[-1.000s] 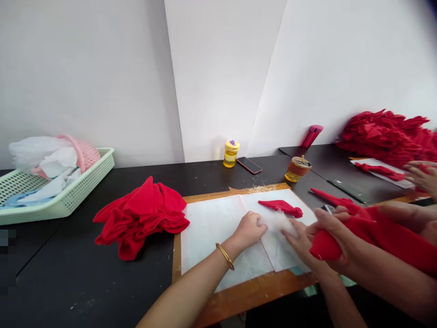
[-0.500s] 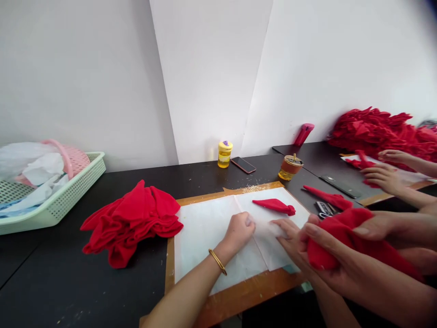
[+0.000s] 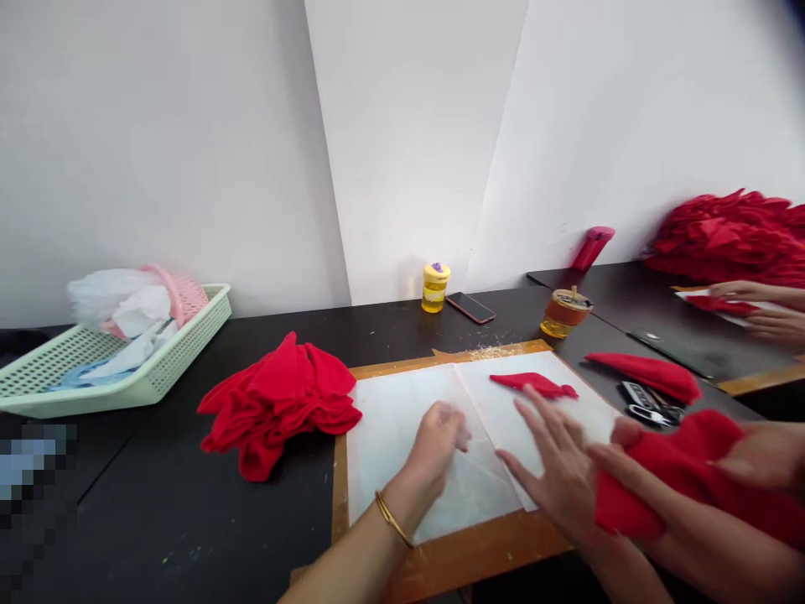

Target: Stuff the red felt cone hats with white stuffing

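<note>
Over the flat white paper sheets (image 3: 396, 445), left hand (image 3: 438, 440): fingers curled, blurred; cannot tell whether they grip anything. Right hand (image 3: 557, 457): fingers spread apart, tips just beside a slim, pointed red fabric piece (image 3: 532, 383) lying on the paper; contact unclear. Farther left, on the black tabletop (image 3: 189, 520): crumpled pile of red fabric (image 3: 283, 403). At right, a co-worker's hands (image 3: 760, 453) hold soft red cloth (image 3: 692, 449).

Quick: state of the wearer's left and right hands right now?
Left hand: fingers curled, blurred; can't tell if it grips anything.
Right hand: open, fingers spread over the white paper, nothing visibly held.
</note>
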### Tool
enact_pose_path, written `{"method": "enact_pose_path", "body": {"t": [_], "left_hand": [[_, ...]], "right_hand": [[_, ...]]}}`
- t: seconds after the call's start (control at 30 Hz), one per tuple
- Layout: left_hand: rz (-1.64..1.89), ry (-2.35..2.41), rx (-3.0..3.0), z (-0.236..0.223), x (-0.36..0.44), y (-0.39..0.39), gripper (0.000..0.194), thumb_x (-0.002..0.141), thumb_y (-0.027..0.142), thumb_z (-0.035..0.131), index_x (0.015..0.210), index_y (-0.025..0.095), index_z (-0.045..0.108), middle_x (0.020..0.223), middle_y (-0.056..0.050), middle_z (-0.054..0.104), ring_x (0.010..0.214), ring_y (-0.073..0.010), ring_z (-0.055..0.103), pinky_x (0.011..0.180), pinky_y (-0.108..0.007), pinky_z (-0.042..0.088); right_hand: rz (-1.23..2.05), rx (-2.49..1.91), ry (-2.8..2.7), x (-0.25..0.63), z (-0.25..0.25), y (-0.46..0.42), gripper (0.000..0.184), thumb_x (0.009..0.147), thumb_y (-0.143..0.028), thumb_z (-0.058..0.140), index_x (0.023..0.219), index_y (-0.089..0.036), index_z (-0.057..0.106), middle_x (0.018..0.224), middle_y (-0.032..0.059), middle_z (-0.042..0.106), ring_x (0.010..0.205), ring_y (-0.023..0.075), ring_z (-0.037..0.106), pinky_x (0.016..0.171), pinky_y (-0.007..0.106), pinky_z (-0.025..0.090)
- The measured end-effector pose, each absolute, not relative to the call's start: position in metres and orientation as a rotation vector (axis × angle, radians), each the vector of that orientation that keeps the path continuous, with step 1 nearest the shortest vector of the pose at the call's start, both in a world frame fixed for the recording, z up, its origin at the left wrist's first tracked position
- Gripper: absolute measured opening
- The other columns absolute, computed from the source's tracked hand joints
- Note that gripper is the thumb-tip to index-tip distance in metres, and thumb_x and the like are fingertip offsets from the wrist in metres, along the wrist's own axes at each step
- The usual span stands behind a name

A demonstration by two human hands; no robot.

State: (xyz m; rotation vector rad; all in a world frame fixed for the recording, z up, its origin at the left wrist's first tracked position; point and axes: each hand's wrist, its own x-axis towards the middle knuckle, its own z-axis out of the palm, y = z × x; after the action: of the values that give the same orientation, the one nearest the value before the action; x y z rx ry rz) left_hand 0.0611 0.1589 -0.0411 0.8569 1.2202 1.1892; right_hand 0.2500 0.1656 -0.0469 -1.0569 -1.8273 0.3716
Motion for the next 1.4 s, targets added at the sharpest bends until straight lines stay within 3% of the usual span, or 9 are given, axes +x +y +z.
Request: {"method": "enact_pose_path", "body": {"t": [0.13,0.33,0.53,0.63,0.77,0.9,1.1,1.3,1.4], "left_hand": [[1.138,1.103,0.781,-0.038,0.078,0.14,0.019,0.075,0.018,0.047,0.092,0.014,0.053,0.084,-0.005,0.06,0.075,-0.0131,0.058,0.07,-0.024,0.047],[1.171,1.174,0.808,-0.032,0.069,0.12,0.026,0.076,0.015,0.042,0.101,0.014,0.048,0.099,-0.006,0.06,0.088,-0.0121,0.057,0.081,-0.022,0.049],[0.816,1.623,1.585,-0.008,0.011,0.118,0.052,0.083,0.02,0.056,0.134,0.013,0.05,0.126,-0.014,0.062,0.104,-0.0186,0.061,0.09,-0.03,0.053],[0.712,1.834,1.872,0.008,-0.039,0.134,0.031,0.085,0.017,0.056,0.115,0.015,0.064,0.127,-0.014,0.062,0.127,-0.0292,0.049,0.115,-0.049,0.036],[0.599,2.13,1.989,0.02,-0.098,0.152,0.014,0.081,0.007,0.054,0.08,0.009,0.067,0.11,-0.023,0.064,0.123,-0.0408,0.047,0.11,-0.064,0.029],[0.577,2.267,2.004,0.023,-0.124,0.154,0.024,0.087,0.012,0.051,0.067,0.013,0.065,0.094,-0.019,0.065,0.111,-0.0364,0.054,0.102,-0.055,0.039],[0.848,2.167,1.943,0.023,-0.108,0.146,0.025,0.093,0.027,0.048,0.09,0.018,0.071,0.096,-0.009,0.066,0.093,-0.0228,0.061,0.087,-0.035,0.047],[1.191,1.868,1.742,0.005,-0.042,0.136,0.019,0.087,0.026,0.051,0.087,0.018,0.069,0.091,-0.005,0.07,0.086,-0.0175,0.065,0.077,-0.027,0.049],[1.296,1.753,1.582,-0.007,-0.017,0.133,0.024,0.085,0.026,0.047,0.093,0.016,0.067,0.087,-0.005,0.071,0.075,-0.0158,0.065,0.067,-0.024,0.05]], "right_hand": [[0.396,-0.893,-1.993,0.215,-0.073,0.153,0.057,0.091,-0.03,0.068,0.145,-0.03,0.053,0.132,0.0129,0.066,0.094,0.0277,0.075,0.069,0.035,0.066],[0.349,-0.81,-1.937,0.191,-0.081,0.149,0.029,0.098,-0.024,0.056,0.125,-0.026,0.068,0.133,0.0077,0.067,0.117,0.0227,0.069,0.099,0.033,0.058],[0.636,-1.093,-1.7,0.188,-0.083,0.164,0.027,0.093,-0.044,0.06,0.102,-0.022,0.074,0.096,0.0048,0.076,0.078,0.0199,0.072,0.071,0.026,0.059],[0.786,-1.213,-1.559,0.193,-0.094,0.17,0.037,0.087,-0.052,0.063,0.101,-0.019,0.074,0.083,0.0047,0.073,0.069,0.0187,0.067,0.064,0.025,0.055],[0.916,-1.24,-1.476,0.197,-0.096,0.167,0.043,0.082,-0.055,0.064,0.101,-0.017,0.073,0.076,0.0045,0.069,0.065,0.0181,0.062,0.054,0.024,0.048],[1.039,-1.194,-1.377,0.19,-0.085,0.162,0.044,0.078,-0.054,0.067,0.099,-0.016,0.069,0.069,0.0013,0.063,0.055,0.0144,0.054,0.049,0.024,0.046],[1.161,-0.957,-1.207,0.161,-0.055,0.161,0.043,0.082,-0.045,0.071,0.113,-0.016,0.062,0.08,0.0013,0.069,0.062,0.0139,0.065,0.063,0.024,0.056],[0.88,-0.741,-1.365,0.122,-0.04,0.15,0.015,0.094,-0.022,0.06,0.108,-0.022,0.057,0.082,-0.0016,0.068,0.056,0.0102,0.064,0.053,0.019,0.055],[0.738,-0.704,-1.461,0.116,-0.049,0.142,0.009,0.093,-0.016,0.058,0.1,-0.022,0.058,0.096,0.0028,0.067,0.07,0.0132,0.067,0.053,0.02,0.054]]}}
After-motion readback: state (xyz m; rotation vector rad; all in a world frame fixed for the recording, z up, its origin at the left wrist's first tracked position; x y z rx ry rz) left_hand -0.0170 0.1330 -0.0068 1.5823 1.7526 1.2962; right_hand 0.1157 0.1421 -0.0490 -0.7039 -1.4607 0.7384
